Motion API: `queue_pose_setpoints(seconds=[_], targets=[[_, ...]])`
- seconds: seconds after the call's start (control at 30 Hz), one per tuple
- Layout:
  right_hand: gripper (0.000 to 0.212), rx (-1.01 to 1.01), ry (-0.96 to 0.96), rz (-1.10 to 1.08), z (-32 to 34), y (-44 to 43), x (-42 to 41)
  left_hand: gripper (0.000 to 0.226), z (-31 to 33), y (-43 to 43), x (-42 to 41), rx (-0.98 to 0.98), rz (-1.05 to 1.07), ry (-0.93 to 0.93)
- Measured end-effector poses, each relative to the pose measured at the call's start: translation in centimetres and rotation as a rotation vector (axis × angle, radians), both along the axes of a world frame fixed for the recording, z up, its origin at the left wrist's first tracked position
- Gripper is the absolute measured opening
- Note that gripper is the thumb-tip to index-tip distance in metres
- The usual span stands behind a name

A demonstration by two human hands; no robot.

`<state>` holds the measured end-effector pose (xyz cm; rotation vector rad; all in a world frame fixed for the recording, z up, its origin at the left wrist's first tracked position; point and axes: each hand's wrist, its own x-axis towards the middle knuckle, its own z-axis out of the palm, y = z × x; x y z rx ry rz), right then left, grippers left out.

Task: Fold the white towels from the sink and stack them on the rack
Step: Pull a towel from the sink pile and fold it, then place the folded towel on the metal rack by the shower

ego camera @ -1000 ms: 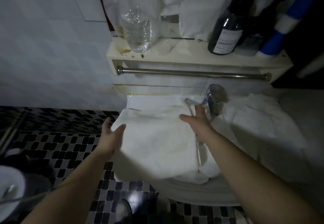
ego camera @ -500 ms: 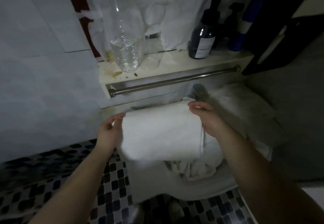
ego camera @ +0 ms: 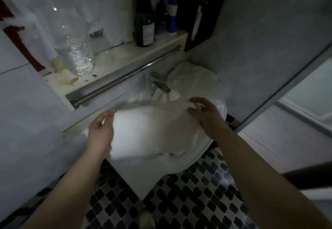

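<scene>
A folded white towel [ego camera: 152,131] is held between my hands just above the sink [ego camera: 203,155]. My left hand [ego camera: 100,131] grips its left edge, thumb on top. My right hand [ego camera: 206,115] pinches its far right corner with curled fingers. Loose white towels [ego camera: 194,79] lie heaped in the sink behind, around the metal tap [ego camera: 159,83]. Above the sink, a steel towel bar [ego camera: 125,78] runs under a cream shelf [ego camera: 115,58].
On the shelf stand a clear plastic bottle [ego camera: 75,56], a dark pump bottle [ego camera: 145,26] and a blue-and-white bottle [ego camera: 172,9]. White cloth hangs behind them. A grey wall [ego camera: 260,49] closes the right side. The floor [ego camera: 188,201] has black-and-white mosaic tiles.
Both hands lifted the folded towel off the pile in the sink and carry it low over the basin. The view swung to the right and tilted.
</scene>
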<state>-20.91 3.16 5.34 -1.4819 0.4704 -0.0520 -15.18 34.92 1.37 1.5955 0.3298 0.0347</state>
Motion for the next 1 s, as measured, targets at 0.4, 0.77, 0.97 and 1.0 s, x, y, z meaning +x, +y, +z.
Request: queue_pose_setpoints(seconds=[0.4,0.77,0.97,1.0], targets=[[0.026,-0.045,-0.063,-0.483,3.9,-5.3,-18.9,0.013,3.5,-10.6,-9.5,-0.082,-0.298,-0.058],[0.021,-0.050,-0.120,-0.711,4.4,-6.4,-36.0,0.009,5.9,-15.2,-21.9,-0.068,-0.560,-0.126],[0.019,0.008,-0.135,-0.868,5.1,-3.9,-43.8,0.010,6.8,-15.3,-26.3,-0.020,-0.709,-0.190],[0.018,-0.008,-0.127,-0.903,5.3,-3.4,-45.0,0.007,6.9,-15.3,-26.8,-0.008,-0.740,-0.199]])
